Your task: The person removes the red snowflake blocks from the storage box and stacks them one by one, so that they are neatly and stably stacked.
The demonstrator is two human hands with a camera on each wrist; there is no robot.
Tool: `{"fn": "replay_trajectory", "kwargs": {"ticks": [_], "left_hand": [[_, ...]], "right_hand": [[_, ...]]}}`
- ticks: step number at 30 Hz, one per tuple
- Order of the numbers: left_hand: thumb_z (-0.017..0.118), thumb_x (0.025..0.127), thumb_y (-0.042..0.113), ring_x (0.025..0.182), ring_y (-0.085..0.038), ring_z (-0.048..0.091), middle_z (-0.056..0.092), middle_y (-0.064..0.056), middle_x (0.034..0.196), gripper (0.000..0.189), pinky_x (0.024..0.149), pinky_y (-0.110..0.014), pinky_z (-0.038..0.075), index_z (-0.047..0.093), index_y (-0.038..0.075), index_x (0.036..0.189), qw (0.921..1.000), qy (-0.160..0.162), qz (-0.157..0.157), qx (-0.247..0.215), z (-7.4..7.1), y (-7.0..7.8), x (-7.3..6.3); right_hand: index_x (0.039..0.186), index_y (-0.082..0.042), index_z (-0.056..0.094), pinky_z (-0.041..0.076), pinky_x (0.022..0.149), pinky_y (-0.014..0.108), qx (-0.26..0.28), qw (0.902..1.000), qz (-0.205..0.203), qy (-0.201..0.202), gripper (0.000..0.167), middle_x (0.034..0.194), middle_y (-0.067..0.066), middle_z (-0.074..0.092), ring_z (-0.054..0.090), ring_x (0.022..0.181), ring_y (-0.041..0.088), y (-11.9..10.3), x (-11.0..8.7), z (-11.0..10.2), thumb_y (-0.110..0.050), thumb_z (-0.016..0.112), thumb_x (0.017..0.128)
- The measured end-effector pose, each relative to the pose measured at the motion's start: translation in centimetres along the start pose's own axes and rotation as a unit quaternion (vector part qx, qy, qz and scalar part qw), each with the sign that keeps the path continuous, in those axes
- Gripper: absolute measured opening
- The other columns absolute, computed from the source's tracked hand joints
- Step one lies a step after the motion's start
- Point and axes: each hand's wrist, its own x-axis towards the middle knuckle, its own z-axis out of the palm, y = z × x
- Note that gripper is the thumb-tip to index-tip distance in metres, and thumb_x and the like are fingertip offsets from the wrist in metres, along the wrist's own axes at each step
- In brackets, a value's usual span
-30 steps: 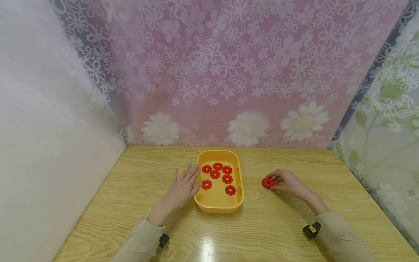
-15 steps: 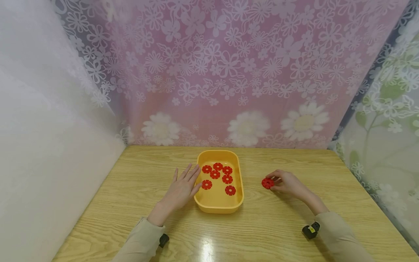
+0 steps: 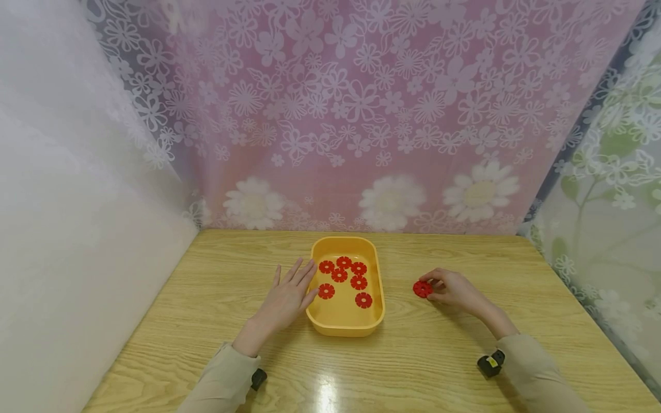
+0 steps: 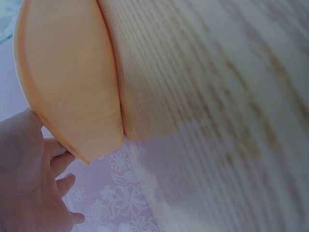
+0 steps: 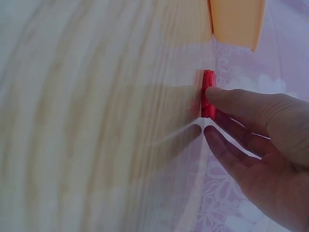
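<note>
On the wood-grain table, the left hand, fingers straight, touches the yellow tray holding seven red discs, while right of that tray the right hand pinches a red notched piece.

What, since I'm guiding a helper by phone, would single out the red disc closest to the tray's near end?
On the wooden table, find the yellow tray. Toward its near right corner lies a flat, notched red disc. The six other discs in the tray all lie farther from that near end.
</note>
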Motion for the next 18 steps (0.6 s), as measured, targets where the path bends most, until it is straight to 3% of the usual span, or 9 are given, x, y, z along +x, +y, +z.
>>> {"fn": "replay_trajectory", "kwargs": {"ticks": [11,18], "left_hand": [[0.049,0.108,0.036,0.155,-0.03,0.018,0.033,-0.008,0.164,0.06,0.12,-0.067,0.008,0.036,0.008,0.158,1.0,0.005,0.003,-0.002,0.07,-0.01,0.03],[0.048,0.108,0.037,0.156,-0.028,0.015,0.031,-0.006,0.165,0.061,0.12,-0.066,0.007,0.033,0.01,0.159,1.0,-0.008,-0.005,0.003,0.03,-0.02,0.06]], "right_hand": [[0.12,0.008,0.066,0.06,0.077,0.039,0.004,0.9999,-0.012,0.004,0.039,0.111,0.021,0.067,0.07,0.094,0.035,-0.12,-0.11,-0.15,0.0,0.079,0.084],[0.123,0.003,0.069,0.06,0.08,0.045,0.006,0.9984,-0.008,0.055,0.028,0.117,0.023,0.069,0.07,0.098,0.039,-0.87,-0.5,-0.55,-0.002,0.068,0.095]]}}
